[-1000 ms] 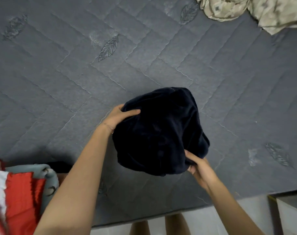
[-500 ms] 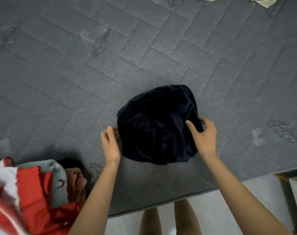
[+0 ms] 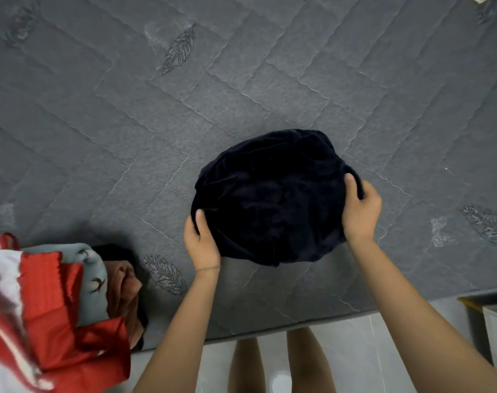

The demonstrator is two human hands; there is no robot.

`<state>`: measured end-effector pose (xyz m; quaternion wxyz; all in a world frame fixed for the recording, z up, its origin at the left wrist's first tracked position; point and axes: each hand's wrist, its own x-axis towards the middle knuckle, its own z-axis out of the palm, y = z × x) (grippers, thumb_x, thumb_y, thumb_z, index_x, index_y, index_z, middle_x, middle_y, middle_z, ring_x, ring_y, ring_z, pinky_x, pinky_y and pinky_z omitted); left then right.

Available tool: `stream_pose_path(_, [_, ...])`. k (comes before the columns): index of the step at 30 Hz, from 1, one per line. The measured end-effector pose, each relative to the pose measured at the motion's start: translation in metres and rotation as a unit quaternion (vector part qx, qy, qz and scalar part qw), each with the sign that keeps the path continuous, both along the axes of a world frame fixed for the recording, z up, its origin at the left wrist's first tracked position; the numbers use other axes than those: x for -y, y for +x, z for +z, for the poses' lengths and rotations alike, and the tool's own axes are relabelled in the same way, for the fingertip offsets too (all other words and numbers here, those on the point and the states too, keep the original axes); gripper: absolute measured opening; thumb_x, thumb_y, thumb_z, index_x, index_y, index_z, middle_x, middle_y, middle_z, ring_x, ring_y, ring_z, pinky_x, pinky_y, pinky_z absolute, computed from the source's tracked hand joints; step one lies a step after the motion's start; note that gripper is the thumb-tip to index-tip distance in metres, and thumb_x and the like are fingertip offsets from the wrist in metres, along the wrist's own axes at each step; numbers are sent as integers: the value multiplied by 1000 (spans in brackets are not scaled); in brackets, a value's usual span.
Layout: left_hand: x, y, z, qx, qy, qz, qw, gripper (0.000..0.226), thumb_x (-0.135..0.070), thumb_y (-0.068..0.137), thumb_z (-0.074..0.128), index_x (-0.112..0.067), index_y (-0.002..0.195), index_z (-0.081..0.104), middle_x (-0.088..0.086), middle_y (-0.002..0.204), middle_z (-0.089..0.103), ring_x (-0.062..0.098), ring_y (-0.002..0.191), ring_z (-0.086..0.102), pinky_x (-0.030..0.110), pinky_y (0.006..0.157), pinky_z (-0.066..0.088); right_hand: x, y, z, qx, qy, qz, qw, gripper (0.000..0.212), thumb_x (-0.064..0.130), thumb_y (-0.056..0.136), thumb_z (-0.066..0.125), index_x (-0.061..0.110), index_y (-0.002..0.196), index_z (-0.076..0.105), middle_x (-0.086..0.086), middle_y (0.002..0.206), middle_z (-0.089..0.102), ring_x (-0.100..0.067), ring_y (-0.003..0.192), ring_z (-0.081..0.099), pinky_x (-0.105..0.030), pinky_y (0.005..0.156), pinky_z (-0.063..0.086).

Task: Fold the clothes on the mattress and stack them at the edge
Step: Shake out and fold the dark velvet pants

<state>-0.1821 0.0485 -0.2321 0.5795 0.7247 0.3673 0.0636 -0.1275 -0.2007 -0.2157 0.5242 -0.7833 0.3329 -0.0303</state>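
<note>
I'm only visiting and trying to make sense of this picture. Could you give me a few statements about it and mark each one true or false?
1. The left hand and the right hand both grip the dark bundle. True.
2. The dark bundle is spread out flat. False: it is bunched into a rounded lump.
3. A clothes pile in red, white and grey-blue lies at the near edge of the mattress, on the person's left. True.
4. The mattress is plain white. False: it is grey and quilted, with stitched leaf motifs.
</note>
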Motion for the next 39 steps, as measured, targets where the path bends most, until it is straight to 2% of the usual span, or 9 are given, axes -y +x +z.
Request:
stream_pose_path(4, [-13, 20, 4, -2, 44, 3, 999, 43, -19, 102, 43, -21, 62, 27, -5, 63, 24, 3, 56, 22, 23, 53, 23, 11, 12, 2, 3, 33, -28, 999, 41, 28, 98, 53, 0, 69, 47, -5, 65, 37, -8, 60, 33, -23, 56, 32])
stream_pose_path(8, [-19, 22, -3, 5, 53, -24, 998, 38, -15, 102, 42, -17, 65, 34, -5, 64, 28, 1, 56, 26, 18, 53, 26, 13, 20, -9, -29, 20, -25, 999, 44, 28, 99, 50, 16, 59, 35, 6, 58, 33, -3, 50, 29, -16, 50, 29])
stream_pose_path(12, [-26, 9, -16, -51, 52, -91, 993, 32, -16, 102, 42, -18, 70, 41, -6, 68, 38, -2, 59, 36, 18, 63, 34, 13, 22, -25, -85, -22, 23, 996, 40, 30, 98, 51, 17, 62, 41, 3, 62, 42, -8, 58, 37, -28, 61, 38])
stream_pose_path(14, [-27, 9, -17, -82, 5, -105, 991, 20, -23, 102, 43, -17, 84, 50, -7, 79, 50, -3, 70, 46, 22, 73, 40, 12, 21, -33, -115, -28, 84, 989, 20, 31, 97, 55, 13, 87, 58, -5, 91, 59, -14, 87, 54, -38, 88, 46])
stream_pose_path(16, [-27, 12, -15, -122, -74, -103, 984, 21, -43, 99, 43, -29, 112, 52, -14, 106, 56, -8, 93, 52, 19, 86, 41, 12, 19, -36, -162, 69, 112, 978, 52, 43, 94, 56, 14, 135, 44, -5, 138, 48, -17, 127, 45, -38, 112, 34])
stream_pose_path(18, [-29, 15, -13, -179, -156, -123, 964, 62, -71, 87, 37, -37, 139, 38, -19, 133, 45, -3, 118, 44, 19, 98, 34, 14, 16, -38, -225, 193, 118, 948, 86, 67, 83, 55, 29, 151, 18, 4, 153, 31, -15, 138, 35, -41, 117, 28])
stream_pose_path(22, [-34, 15, -19, -225, -304, -142, 915, 107, -92, 59, 34, -31, 147, 33, -6, 142, 46, 11, 127, 46, 33, 106, 38, 25, 14, -44, -249, 306, 154, 906, 108, 85, 59, 61, 37, 149, 24, 11, 147, 42, -10, 131, 45, -39, 113, 34])
stream_pose_path(29, [-31, 11, -18, -234, -366, -148, 888, 73, -76, 52, 75, -37, 113, 62, -10, 115, 69, 8, 111, 62, 30, 99, 44, 22, 15, -33, -280, 368, 205, 862, 77, 67, 61, 77, 31, 126, 56, 6, 117, 69, -10, 105, 67, -25, 79, 54])
stream_pose_path(39, [-25, 7, 98, -123, -425, -70, 894, 89, -67, 55, 80, -26, 130, 58, 3, 124, 66, 23, 116, 61, 44, 104, 44, -1, 10, 96, -188, 408, 201, 871, 65, 55, 78, 69, 18, 130, 60, -8, 124, 66, -24, 115, 62, -37, 94, 50])
